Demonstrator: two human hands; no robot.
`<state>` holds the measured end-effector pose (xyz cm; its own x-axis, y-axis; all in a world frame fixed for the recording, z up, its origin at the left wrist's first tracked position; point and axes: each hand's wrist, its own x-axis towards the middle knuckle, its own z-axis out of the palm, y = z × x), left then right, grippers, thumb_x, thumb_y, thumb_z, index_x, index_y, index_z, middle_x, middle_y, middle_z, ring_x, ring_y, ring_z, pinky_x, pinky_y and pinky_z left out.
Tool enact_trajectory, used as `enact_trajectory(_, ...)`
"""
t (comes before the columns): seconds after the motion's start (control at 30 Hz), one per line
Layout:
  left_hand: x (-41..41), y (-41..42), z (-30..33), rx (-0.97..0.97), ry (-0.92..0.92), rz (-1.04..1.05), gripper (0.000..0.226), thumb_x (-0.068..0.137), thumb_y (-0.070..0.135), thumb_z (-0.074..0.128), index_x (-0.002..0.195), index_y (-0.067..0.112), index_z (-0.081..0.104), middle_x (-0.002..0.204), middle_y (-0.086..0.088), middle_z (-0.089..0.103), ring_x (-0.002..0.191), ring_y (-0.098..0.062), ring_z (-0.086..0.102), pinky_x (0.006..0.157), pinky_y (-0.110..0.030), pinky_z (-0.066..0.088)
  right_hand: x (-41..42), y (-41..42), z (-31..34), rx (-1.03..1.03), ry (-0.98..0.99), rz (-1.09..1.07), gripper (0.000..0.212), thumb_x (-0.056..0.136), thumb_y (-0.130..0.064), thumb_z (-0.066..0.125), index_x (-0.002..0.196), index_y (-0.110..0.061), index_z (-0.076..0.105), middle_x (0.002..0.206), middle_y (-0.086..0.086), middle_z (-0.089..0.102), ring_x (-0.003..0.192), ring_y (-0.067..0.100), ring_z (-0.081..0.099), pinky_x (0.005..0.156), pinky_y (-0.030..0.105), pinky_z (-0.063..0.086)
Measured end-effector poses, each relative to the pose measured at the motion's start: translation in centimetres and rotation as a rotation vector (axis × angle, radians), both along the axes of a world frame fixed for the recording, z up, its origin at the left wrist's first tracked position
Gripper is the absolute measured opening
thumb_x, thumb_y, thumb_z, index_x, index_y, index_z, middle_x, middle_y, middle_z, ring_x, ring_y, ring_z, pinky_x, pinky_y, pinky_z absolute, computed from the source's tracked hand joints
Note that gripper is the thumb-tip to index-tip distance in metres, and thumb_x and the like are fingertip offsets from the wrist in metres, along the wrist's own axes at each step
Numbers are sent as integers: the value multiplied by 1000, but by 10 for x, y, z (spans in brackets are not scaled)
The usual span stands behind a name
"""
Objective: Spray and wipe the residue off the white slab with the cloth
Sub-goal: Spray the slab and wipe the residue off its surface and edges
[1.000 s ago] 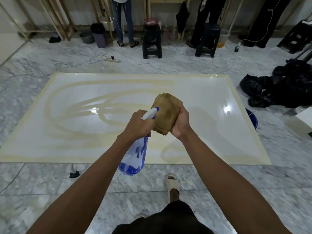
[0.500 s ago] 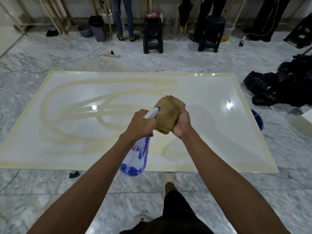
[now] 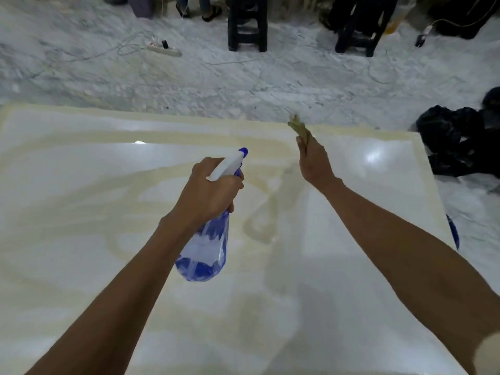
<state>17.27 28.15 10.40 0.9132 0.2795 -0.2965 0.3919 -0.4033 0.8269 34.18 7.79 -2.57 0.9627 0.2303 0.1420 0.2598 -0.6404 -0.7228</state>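
Both hands are busy above the white slab (image 3: 351, 266), which lies flat on the marble floor (image 3: 243, 85): left hand (image 3: 209, 194) grips the spray bottle (image 3: 203, 250) (nozzle forward), right hand (image 3: 315, 163) clutches the cloth (image 3: 299, 128); yellowish residue (image 3: 259, 228) streaks the slab.

- One view only, from a camera worn on the person's head.
- It looks forward and steeply down over both outstretched forearms.
- The white slab (image 3: 81, 198) fills the near and middle frame, close below.
- The marble floor (image 3: 243, 85) and black stools (image 3: 247, 25) lie along the top edge, farther off.
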Motion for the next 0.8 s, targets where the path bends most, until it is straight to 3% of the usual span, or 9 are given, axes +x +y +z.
enact_trajectory(0.07,21,11,-11,28,-9,-7,14,88,2,55,88,-7,65,91,-25,72,39,-16,57,52,-35,55,52,14,-33,-259,-51,37,52,108,-37,28,145,-4,43,129,23,62,102,37,64,85,48,52)
enact_trajectory(0.1,29,17,-16,38,-11,-4,14,88,3,54,87,-5,66,92,-26,72,40,-17,57,51,-35,55,70,25,-50,-408,-6,81,55,108,-40,27,151,-7,36,144,21,53,117,40,59,94,52,49)
enact_trajectory(0.17,37,25,-25,44,-13,6,14,89,4,54,87,-5,66,93,-26,72,41,-18,59,47,-29,53,84,42,-86,-692,142,217,60,107,-47,19,160,-18,14,166,11,18,149,35,26,117,59,25)
enact_trajectory(0.23,39,33,-33,33,-13,15,19,86,9,55,88,-8,65,93,-26,72,42,-19,60,46,-24,51,75,53,-112,-844,246,259,61,105,-52,10,159,-28,-6,168,2,-10,155,29,-8,120,62,-5)
enact_trajectory(0.3,33,38,-35,8,-16,32,26,82,15,55,88,-9,64,92,-23,73,42,-20,60,46,-24,51,61,54,-118,-873,245,237,60,105,-52,9,158,-31,-11,167,0,-17,154,27,-17,119,61,-14)
enact_trajectory(0.47,-4,31,-29,-7,6,-3,29,78,17,53,88,-8,64,89,-20,73,41,-16,58,51,-35,57,-1,43,-107,-841,202,266,59,106,-51,15,159,-33,-3,168,-1,-11,154,28,-13,120,59,-11)
enact_trajectory(0.57,-42,23,-19,-57,36,-1,35,71,20,51,88,-7,65,86,-16,74,39,-17,57,53,-37,57,-72,33,-103,-844,209,289,60,106,-50,17,159,-34,-5,169,0,-10,154,29,-13,120,60,-8)
enact_trajectory(0.7,-112,14,-10,-97,58,-11,32,70,19,50,86,-2,68,86,-11,75,38,-16,56,56,-39,59,-171,11,-90,-685,268,310,63,104,-53,22,160,-31,3,169,-1,-6,155,25,-10,121,59,-8)
enact_trajectory(0.8,-167,8,-3,-111,53,-28,31,70,19,50,85,-2,68,86,-12,75,39,-16,56,53,-36,58,-245,-2,-93,-686,272,308,65,100,-59,17,158,-36,2,169,-3,-6,155,24,-11,120,60,-9)
